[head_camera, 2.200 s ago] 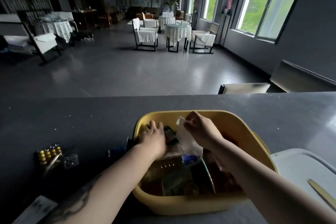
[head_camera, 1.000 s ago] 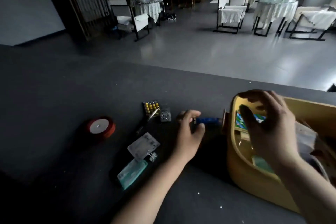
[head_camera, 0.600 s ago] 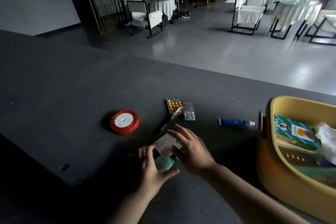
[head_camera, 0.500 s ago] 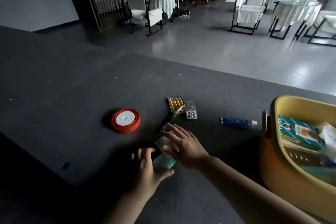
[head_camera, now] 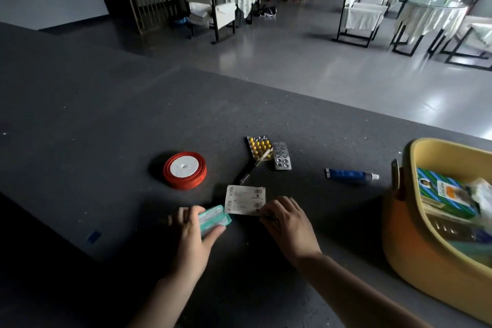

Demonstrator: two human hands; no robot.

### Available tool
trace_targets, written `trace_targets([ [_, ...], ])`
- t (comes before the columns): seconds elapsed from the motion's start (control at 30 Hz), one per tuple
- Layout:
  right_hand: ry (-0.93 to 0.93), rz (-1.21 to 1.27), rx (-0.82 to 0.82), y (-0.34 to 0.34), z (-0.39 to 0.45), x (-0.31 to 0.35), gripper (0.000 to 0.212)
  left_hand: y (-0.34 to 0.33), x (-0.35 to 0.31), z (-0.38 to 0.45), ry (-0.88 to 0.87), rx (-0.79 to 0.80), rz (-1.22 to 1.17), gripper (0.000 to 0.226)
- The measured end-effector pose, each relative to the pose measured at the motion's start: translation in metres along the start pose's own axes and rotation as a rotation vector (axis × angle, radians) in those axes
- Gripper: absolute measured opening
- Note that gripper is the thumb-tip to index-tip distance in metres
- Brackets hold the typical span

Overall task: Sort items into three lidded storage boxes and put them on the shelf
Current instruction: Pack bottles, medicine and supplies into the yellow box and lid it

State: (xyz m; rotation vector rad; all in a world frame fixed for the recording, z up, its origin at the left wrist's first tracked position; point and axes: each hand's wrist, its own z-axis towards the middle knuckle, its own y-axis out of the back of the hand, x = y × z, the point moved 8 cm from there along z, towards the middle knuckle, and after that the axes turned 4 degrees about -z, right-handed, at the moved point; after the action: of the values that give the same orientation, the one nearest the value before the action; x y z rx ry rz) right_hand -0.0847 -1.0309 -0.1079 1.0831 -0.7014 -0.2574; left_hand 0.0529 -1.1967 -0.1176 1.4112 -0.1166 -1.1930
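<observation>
Sorting step in hand, judged from the layout: loose medical items being gathered off the dark grey speckled countertop for the open yellow plastic storage box at the right edge. No shelf, lid or other boxes in view.

Left hand: fingers curled round a small teal cardboard packet, thumb under its near edge; packet gripped, apparently just off the surface or resting on it — cannot tell which.

Right hand: fingers bent, tips on the near right corner of a flat white printed sachet. Pinched or merely pressed: cannot tell. Sachet lying flat, just beside the teal packet.

Not yet collected, all apart from both hands: red ribbon spool with white core to the left; yellow-pill blister strip with a slim dark pen-like stick across it; silver blister strip touching it on the right; blue ointment tube with white cap nearer the box. Box already holding a green-and-blue striped carton among other contents.

Next move, as judged: secure the sachet by lifting its edge off the flat surface, then carry both items right, over the box rim. Risk: thin sachet slipping.
</observation>
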Motion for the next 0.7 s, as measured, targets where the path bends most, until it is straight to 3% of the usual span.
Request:
trace_targets([
  [0.13,-0.013,0.047,0.01,0.006,-0.003,-0.001,0.02,0.01,-0.002,0.005,0.049,-0.001,-0.179,0.042],
  [0.27,-0.049,0.087,0.02,0.013,-0.008,-0.005,0.022,0.021,-0.002,0.01,0.037,0.029,-0.151,0.042],
  [0.47,0.006,0.166,-0.03,0.026,-0.007,0.011,0.025,0.053,0.011,0.001,0.133,-0.094,-0.163,0.05],
  [0.7,0.045,0.146,-0.235,0.083,-0.005,0.027,0.013,0.061,-0.07,-0.001,-0.017,-0.132,-0.376,0.053],
])
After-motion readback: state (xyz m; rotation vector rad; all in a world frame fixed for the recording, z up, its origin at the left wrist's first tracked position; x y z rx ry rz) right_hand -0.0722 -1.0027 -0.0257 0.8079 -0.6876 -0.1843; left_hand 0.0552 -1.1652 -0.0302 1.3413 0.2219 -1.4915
